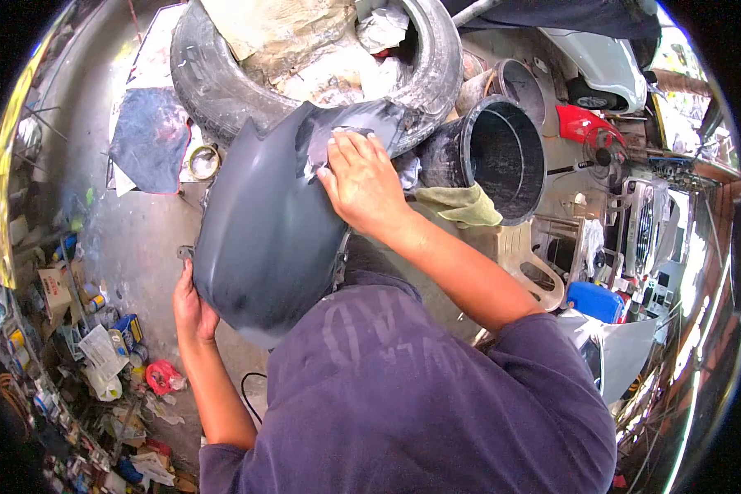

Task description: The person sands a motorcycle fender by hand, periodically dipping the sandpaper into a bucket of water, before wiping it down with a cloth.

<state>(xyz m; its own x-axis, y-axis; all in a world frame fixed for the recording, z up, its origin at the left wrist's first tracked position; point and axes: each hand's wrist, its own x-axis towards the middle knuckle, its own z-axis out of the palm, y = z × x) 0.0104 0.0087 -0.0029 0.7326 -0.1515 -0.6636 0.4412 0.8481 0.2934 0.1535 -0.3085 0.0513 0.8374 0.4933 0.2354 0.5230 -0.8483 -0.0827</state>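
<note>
My shirt (pixel 436 395) is nearest. One grey panel (pixel 267 218) lies ahead, my left hand (pixel 196 303) clamped on its left edge, my right hand (pixel 361 183) flat on top; whether it holds anything, I cannot tell. Open floor (pixel 132 247) borders the panel's left. One green cloth (pixel 463 206) touches the nearer of two buckets (pixel 447 160). One tyre (pixel 204 82) rings crumpled paper (pixel 383 31).

Take the black bucket (pixel 507 156) as your landmark. Green cloth (pixel 469 207) at its near side; beige plastic chair (pixel 528 265) just nearer you. Blue container (pixel 594 303) farther right. Red panel (pixel 580 123) right of it, white car (pixel 605 62) beyond. Red plastic bag (pixel 165 376) well left.
</note>
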